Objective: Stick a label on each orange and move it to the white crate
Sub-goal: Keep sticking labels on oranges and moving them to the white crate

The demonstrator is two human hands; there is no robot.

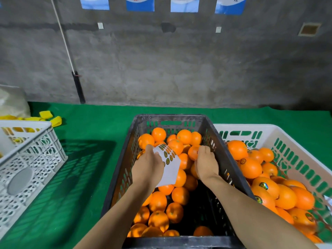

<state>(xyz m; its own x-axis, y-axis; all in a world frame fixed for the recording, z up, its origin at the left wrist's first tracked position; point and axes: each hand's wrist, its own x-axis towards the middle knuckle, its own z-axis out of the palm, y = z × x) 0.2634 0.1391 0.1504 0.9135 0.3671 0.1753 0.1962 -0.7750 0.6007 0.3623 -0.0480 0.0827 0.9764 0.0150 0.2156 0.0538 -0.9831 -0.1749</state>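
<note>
A black crate (231, 166) in the middle holds several unlabelled oranges (158, 201). My left hand (147, 164) hovers over it and holds a white label sheet (170, 168) with round yellow-green stickers on its top end. My right hand (206, 162) reaches down into the pile at the crate's right wall, palm down, its fingers curved over an orange (193, 152). The white crate (280, 133) on the right holds several oranges, some with a sticker, such as one labelled orange (249, 167).
A second white crate (32, 159) stands at the left on the green mat (93, 159). Yellow pieces (53, 119) and a pale bag (12, 103) lie behind it. A grey concrete wall rises at the back, with a black-handled pole (78, 87) leaning on it.
</note>
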